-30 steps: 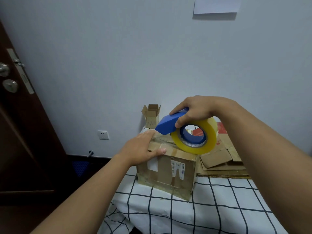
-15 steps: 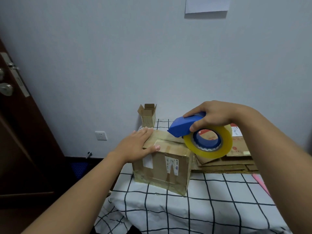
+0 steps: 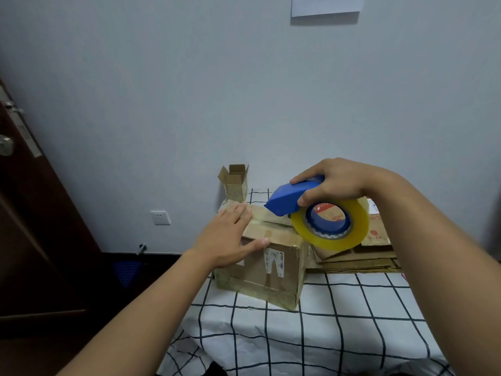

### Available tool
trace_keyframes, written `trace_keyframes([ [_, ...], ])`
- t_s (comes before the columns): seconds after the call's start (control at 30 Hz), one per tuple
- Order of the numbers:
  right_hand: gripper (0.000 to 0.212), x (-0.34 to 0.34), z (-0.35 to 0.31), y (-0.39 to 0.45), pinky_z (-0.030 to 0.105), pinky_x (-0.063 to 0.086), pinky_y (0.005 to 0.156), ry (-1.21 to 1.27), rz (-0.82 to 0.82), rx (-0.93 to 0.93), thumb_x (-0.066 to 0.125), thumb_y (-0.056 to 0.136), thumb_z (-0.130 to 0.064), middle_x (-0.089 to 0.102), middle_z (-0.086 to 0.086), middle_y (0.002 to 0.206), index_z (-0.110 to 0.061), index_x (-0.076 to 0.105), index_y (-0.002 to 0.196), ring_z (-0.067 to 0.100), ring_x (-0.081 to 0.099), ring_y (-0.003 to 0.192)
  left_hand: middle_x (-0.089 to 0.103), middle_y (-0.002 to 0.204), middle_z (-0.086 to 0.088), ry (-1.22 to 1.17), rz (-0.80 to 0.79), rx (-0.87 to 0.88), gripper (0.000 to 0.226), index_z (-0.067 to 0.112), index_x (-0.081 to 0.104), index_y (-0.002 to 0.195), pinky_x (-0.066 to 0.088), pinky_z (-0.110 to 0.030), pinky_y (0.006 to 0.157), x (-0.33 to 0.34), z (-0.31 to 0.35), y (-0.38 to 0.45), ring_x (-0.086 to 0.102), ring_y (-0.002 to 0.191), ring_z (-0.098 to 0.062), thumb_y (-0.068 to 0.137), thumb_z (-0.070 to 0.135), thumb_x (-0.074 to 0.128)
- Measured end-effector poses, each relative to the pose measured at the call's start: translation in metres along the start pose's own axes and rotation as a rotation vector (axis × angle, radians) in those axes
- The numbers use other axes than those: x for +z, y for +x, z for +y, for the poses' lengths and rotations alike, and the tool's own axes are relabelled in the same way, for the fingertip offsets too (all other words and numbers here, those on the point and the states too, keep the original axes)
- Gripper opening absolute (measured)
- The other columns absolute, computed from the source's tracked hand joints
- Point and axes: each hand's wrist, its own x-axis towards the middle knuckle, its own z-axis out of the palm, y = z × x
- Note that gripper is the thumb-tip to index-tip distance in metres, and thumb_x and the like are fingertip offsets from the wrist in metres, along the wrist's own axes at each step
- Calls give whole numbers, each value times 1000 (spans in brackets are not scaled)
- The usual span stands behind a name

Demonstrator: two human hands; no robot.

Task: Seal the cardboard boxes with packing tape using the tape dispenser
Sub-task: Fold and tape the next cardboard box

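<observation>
Head view, left hand [image 3: 226, 237] flat on cardboard box [image 3: 273, 270], label unreadable, right hand [image 3: 334, 183] gripping tape dispenser [image 3: 317, 213]

print on the cardboard box [image 3: 273, 263] label is too blurred to read.

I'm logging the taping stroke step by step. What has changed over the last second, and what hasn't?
The right hand has drawn the blue tape dispenser with its yellow tape roll rightward along the top of the cardboard box, toward its right edge. The left hand still rests flat on the box's left top corner. The box, the small open box and the flattened cardboard stack have not visibly moved.
</observation>
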Motion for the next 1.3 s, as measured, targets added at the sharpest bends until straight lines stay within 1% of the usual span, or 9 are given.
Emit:
trace_keyframes([
  [0.33, 49, 2, -3, 2, 26, 42, 78, -14, -6, 5, 72, 82, -51, 62, -13, 115, -43, 62, 129, 4, 58, 88, 12, 164, 9, -53, -13, -27, 113, 27, 16, 157, 11, -38, 120, 4, 2, 2, 10, 150, -10, 70, 98, 16],
  [0.57, 52, 6, 27, -21, 24, 42, 77, -17, -49, 47, 74, 76, -59, 60, -17, 113, -51, 60, 126, 0, 56, 91, 13, 163, 13, -56, -49, -61, 111, 33, 22, 155, 20, -40, 119, -1, 0, 2, 15, 149, -10, 66, 99, 12],
  [0.7, 51, 20, 53, -45, 13, 33, 69, 35, 32, 63, 71, 77, -65, 55, -27, 117, -61, 55, 125, -6, 53, 91, 13, 164, 11, -64, -71, -50, 102, 44, 19, 153, 20, -43, 119, -3, 2, 5, 16, 149, -12, 67, 99, 14],
  [0.83, 56, 31, 58, -50, 17, 42, 77, 118, 78, 23, 73, 76, -60, 57, -20, 123, -55, 56, 129, 0, 56, 97, 10, 164, 9, -48, -110, -50, 93, 56, 15, 149, 20, -44, 119, -5, 4, 5, 14, 150, -14, 67, 99, 16],
  [0.9, 57, 36, 59, -52, 21, 45, 82, 121, 71, 13, 74, 78, -57, 58, -18, 123, -50, 57, 133, 3, 57, 99, 10, 164, 10, -23, -104, -63, 98, 53, 16, 150, 19, -45, 119, -7, 7, 4, 12, 150, -14, 64, 101, 14],
  [1.0, 57, 46, 63, -55, 14, 39, 77, 138, 97, 9, 73, 80, -54, 56, -21, 117, -49, 56, 134, -4, 53, 96, 5, 165, 8, 21, -43, -62, 115, 39, 22, 154, 9, -43, 122, -9, 21, 4, 1, 151, -13, 60, 104, 11],
  [1.1, 56, 58, 69, -60, 11, 34, 74, 177, 147, 16, 73, 80, -55, 53, -31, 112, -54, 54, 132, -7, 51, 95, -3, 165, 5, 34, -6, -22, 128, 21, 13, 157, 0, -35, 120, -6, 48, 4, -4, 151, -12, 59, 104, 11],
  [1.2, 54, 66, 71, -64, 12, 35, 72, 218, 178, 17, 74, 79, -54, 45, -42, 105, -58, 52, 129, -8, 52, 95, 10, 165, 3, 8, 52, 61, 117, 22, 11, 158, 12, -33, 120, 1, 77, 5, 9, 150, -13, 69, 98, 17],
  [1.3, 57, 72, 69, -69, 15, 41, 74, 235, 205, 22, 75, 79, -54, 50, -36, 106, -54, 53, 132, -6, 55, 92, 25, 161, 4, 27, 103, 97, 93, 25, 22, 156, 26, -34, 116, 6, 89, 7, 24, 146, -13, 81, 80, 28],
])
